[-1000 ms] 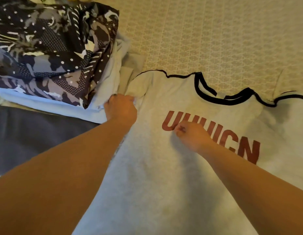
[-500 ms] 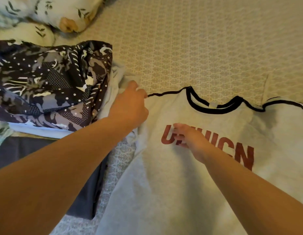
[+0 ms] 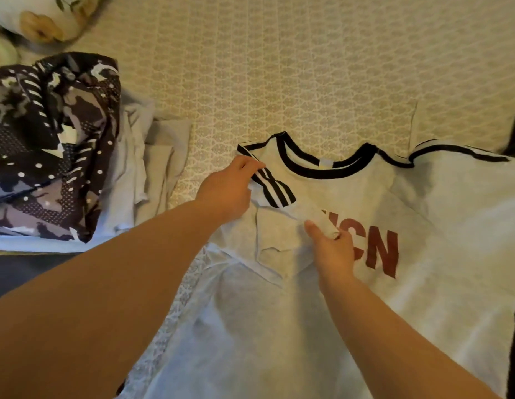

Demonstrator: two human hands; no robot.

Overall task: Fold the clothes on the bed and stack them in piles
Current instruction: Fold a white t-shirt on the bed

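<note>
Hands, left hand and right hand, pinch the T-shirt sleeve (folded pile nearby).

Beige patterned bedspread; floral pillow top left; warm light.

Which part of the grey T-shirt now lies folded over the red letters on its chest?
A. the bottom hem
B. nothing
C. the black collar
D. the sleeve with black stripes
D: the striped sleeve lies across the grey T-shirt, pinched by the left hand and right hand, hiding the first red letters.
</note>
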